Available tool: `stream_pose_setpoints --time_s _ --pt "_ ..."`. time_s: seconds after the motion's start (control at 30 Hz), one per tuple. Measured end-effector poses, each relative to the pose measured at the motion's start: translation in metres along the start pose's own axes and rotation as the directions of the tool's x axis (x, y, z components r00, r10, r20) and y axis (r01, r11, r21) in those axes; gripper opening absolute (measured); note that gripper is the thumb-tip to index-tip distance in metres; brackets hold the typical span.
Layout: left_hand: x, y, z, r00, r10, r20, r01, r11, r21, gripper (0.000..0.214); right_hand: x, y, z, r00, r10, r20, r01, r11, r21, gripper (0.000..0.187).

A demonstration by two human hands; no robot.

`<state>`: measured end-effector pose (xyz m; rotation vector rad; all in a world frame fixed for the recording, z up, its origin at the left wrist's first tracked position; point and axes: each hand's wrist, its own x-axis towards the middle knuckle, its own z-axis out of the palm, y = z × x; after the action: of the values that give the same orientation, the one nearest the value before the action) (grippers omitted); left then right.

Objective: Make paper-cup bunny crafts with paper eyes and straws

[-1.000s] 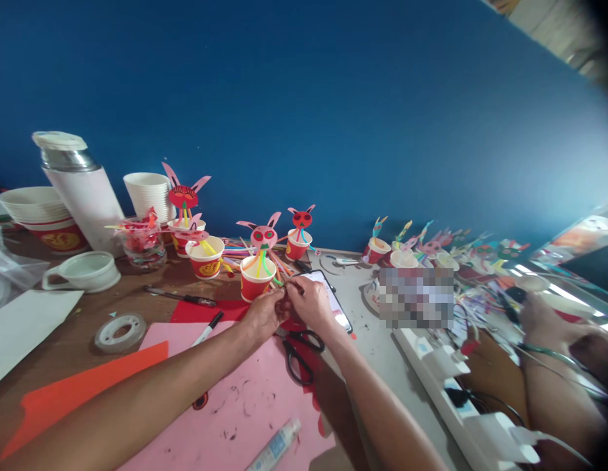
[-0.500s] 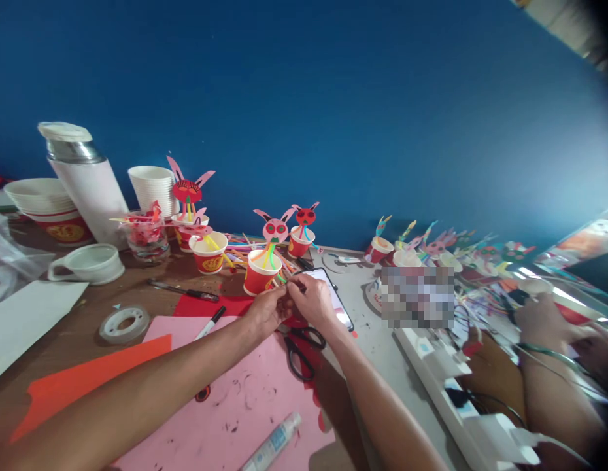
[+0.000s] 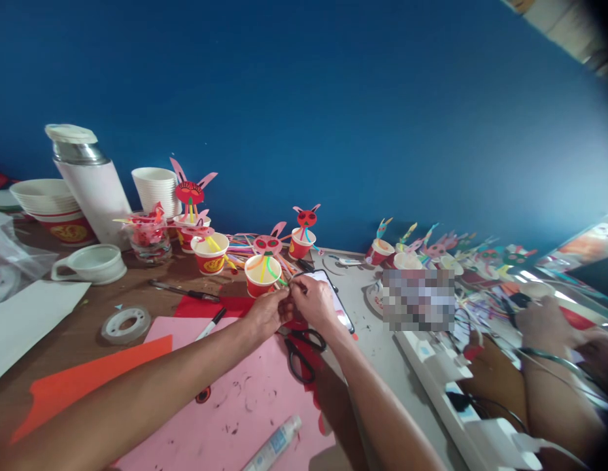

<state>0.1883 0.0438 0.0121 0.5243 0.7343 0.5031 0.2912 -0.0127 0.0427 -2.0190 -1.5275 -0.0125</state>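
Note:
My left hand [image 3: 272, 310] and my right hand [image 3: 314, 298] meet in front of a red and white paper cup [image 3: 259, 288]. Both have their fingertips pinched on the end of a thin green pipe cleaner [image 3: 283, 282], which bends out over the cup's rim. Yellow stems also rise from this cup, below a pink paper rabbit head [image 3: 267, 245] with red eyes and a green nose. The head sits low and tilted, just above the rim. Under my right forearm lie black-handled scissors [image 3: 301, 366]. A phone [image 3: 336, 304] lies behind my right hand.
Pink paper [image 3: 225, 392] bears a glue bottle [image 3: 274, 445] and a marker [image 3: 213, 322]. Tape [image 3: 126, 325], a mug [image 3: 95, 263] and a thermos [image 3: 95, 196] are at left. Behind stands another rabbit cup [image 3: 301, 243]. At right are a power strip [image 3: 431, 379] and another person's hand [image 3: 544, 324].
The pink rabbit head has dropped toward its cup and tilted, with one ear now leaning right. My hands stay together at the green pipe cleaner, barely moved.

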Motion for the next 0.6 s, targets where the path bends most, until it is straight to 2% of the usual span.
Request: stream_pose_setpoints --time_s 0.3,0.6 --pt "0.0018 -0.0009 -0.0009 1.0 0.017 0.008 -0.017 1.0 -0.02 0.029 -0.0001 0.0001 0.0028 0.999 0.045 -0.03 -0.043 0.997 0.063 0.025" --pt "0.0016 -0.0021 -0.0015 0.999 0.029 0.015 -0.029 0.999 -0.033 0.028 -0.0003 0.0015 0.0039 0.999 0.045 -0.029 -0.044 0.998 0.042 0.03"
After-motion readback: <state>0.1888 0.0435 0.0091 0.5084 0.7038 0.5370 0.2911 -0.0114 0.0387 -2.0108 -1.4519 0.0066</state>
